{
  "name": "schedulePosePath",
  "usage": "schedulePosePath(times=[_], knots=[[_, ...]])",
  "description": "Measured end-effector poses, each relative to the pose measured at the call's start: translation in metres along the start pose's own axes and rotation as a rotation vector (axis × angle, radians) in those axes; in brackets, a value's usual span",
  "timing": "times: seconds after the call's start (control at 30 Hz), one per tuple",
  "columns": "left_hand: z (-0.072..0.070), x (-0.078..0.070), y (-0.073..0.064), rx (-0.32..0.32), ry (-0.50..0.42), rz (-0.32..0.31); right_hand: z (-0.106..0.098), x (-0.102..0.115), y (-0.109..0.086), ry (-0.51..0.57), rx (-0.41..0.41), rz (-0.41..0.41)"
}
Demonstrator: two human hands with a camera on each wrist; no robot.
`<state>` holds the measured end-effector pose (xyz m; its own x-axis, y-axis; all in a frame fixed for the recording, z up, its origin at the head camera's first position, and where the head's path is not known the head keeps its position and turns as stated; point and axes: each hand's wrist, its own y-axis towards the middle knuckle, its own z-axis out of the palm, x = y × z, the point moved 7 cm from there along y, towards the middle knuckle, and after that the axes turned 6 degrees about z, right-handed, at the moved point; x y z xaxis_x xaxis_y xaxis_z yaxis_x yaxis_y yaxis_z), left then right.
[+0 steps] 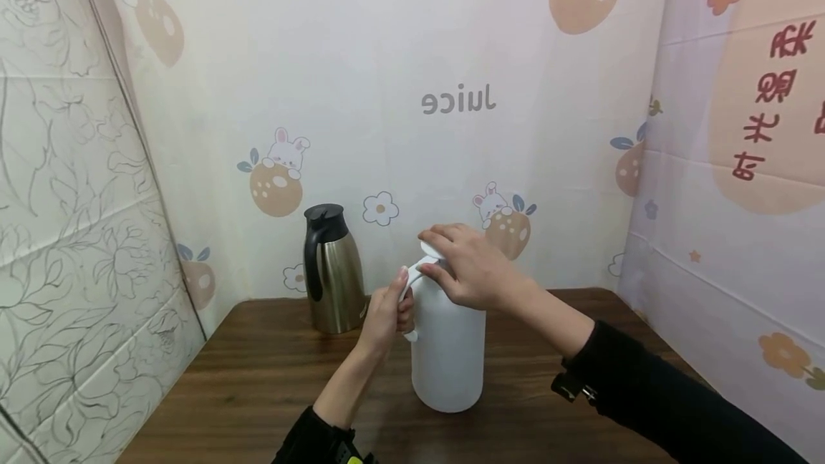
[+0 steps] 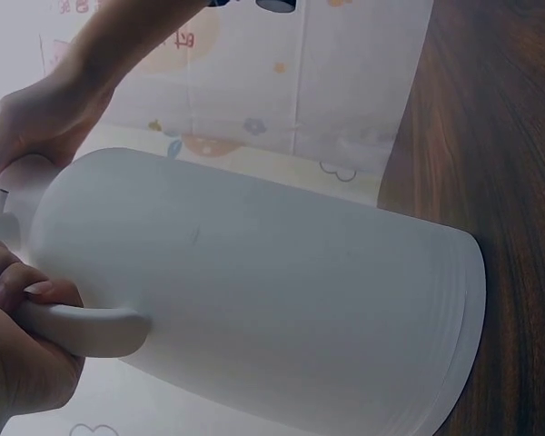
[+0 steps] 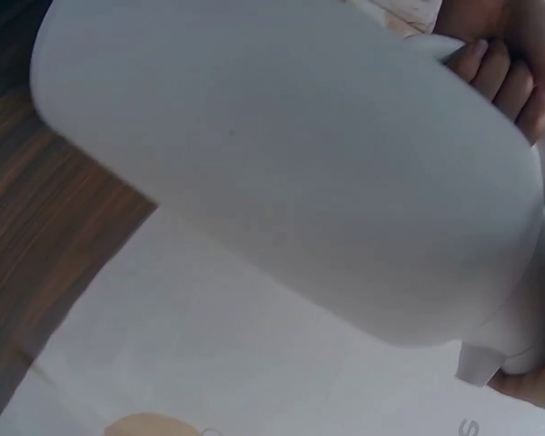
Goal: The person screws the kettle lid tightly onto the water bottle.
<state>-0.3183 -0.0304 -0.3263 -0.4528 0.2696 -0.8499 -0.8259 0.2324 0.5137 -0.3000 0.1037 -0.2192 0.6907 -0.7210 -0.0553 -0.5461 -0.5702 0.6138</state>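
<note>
A tall white thermos jug (image 1: 449,356) stands upright on the wooden table. My left hand (image 1: 385,313) grips its side handle (image 2: 100,331), fingers wrapped round it and thumb up along the top. Over the jug's top, my right hand (image 1: 473,267) holds the white lid (image 1: 430,249) between fingers and thumb. Much of the lid is hidden under that hand, so how firmly it is seated does not show. The right wrist view has the short spout (image 3: 480,363) on the side away from the handle.
A steel thermos jug (image 1: 338,281) with a black lid and handle stands behind and to the left, near the table's back edge. Printed curtains (image 1: 387,41) hang behind the brown table (image 1: 258,378) and along both sides.
</note>
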Motion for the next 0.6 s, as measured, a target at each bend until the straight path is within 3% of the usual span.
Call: schedulePosePath(times=[0.27,0.6], knots=[[0.001,0.001,0.002,-0.008,-0.021,-0.008,-0.001,0.007,0.002,-0.062,-0.018,0.135],[0.002,0.0,-0.001,-0.019,-0.034,-0.014,0.003,0.015,0.006,-0.192,-0.079,0.218]])
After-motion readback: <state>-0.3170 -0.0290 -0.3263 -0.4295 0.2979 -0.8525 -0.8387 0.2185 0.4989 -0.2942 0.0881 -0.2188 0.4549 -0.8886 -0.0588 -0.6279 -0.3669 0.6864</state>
